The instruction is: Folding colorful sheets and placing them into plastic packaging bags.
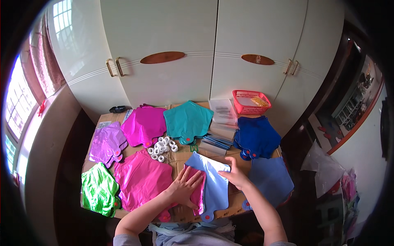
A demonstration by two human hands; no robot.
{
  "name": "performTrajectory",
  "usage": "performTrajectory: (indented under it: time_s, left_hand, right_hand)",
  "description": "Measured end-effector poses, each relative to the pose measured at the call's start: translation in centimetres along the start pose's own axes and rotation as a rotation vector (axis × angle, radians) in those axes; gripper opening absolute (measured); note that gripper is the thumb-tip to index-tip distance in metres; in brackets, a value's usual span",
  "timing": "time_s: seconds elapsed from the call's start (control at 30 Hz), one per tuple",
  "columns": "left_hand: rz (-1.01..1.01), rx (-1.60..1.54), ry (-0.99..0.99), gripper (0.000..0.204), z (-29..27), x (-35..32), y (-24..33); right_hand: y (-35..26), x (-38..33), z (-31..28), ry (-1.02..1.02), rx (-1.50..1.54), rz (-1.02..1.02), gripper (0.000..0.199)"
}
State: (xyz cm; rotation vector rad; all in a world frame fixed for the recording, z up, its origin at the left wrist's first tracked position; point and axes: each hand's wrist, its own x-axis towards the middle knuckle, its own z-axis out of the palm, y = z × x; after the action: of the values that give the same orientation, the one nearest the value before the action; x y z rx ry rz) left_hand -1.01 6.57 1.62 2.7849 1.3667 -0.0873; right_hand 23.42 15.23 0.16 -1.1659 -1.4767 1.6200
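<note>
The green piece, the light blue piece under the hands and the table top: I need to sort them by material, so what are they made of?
Green piece: likely metallic foil film, crinkled with bright glints. Light blue piece: probably similar film, but smoother and duller. Table top: looks like brown cardboard, matte, with flap seams.

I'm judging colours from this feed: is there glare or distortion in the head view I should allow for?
Head view: strong fisheye, so the cabinet doors bow and the corners go black; the window at left is blown out; the green foil balloon and purple foil balloon carry bright sheen; the left hand and right hand on the light blue balloon are evenly lit and sharp.
</note>
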Motion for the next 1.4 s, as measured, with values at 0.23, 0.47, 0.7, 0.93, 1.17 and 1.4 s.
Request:
performTrajectory:
  time_s: [0.23,0.47,0.7,0.93,1.17,1.4]
  left_hand:
    - [-0.039,0.038,-0.054,0.126,-0.5,0.0,0.9]
    - [-0.023,-0.029,0.001,0.128,0.3,0.0,1.0]
    - [-0.011,-0.013,0.057,0.124,0.7,0.1,1.0]
    - [0.030,0.018,-0.025,0.114,0.9,0.2,0.7]
    - [0.032,-0.190,0.026,0.085,2.3,0.1,-0.4]
    - [-0.260,-0.804,0.262,0.032,0.4,1.3,-2.4]
  right_hand:
    - [1.0,-3.7,2.3,0.252,-0.838,-0.238,0.090]
    - [0.7,-6.3,4.1,0.321,-0.815,-0.168,0.080]
    - [1.9,-9.9,7.2,0.259,-0.887,-0.395,0.055]
    - [2.3,-9.5,10.1,0.152,-1.078,-0.540,0.058]
    - [3.2,-9.3,10.4,0.135,-1.217,-0.566,0.051]
    - [3.0,-9.3,10.4,0.160,-1.226,-0.558,0.049]
